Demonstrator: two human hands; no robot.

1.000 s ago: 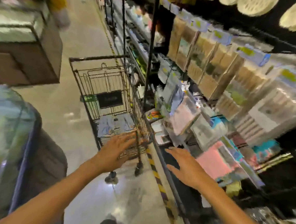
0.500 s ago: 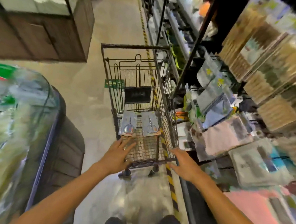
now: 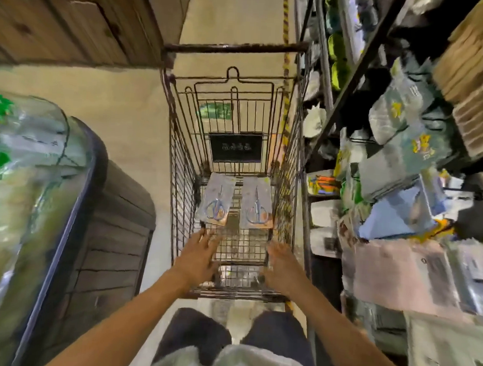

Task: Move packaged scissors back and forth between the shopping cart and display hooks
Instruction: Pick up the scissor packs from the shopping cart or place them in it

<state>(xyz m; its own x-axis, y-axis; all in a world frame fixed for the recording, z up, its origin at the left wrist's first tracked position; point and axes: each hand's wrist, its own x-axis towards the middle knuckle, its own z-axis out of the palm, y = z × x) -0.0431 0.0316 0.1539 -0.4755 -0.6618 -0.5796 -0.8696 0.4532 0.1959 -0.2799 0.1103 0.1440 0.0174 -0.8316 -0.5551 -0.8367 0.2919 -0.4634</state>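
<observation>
Cart point(image 3: 180, 162): two scissors packs point(image 3: 215, 202) point(image 3: 257, 204) lie on its floor.
Hands: left hand point(image 3: 200, 257), right hand point(image 3: 282, 269) inside cart, fingers spread, holding nothing.
Remaining: both packs still to hang on hooks.

Bare forearms point(image 3: 132, 314), dark trousers point(image 3: 196, 331) (white top point(image 3: 233, 361) below).

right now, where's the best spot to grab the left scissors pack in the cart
Probably the near bottom edge of the left scissors pack, coming from above with the left hand. The pack lies flat on the cart's wire floor, its orange-trimmed end facing that hand, so a thumb-and-finger pinch there could lift it.
</observation>
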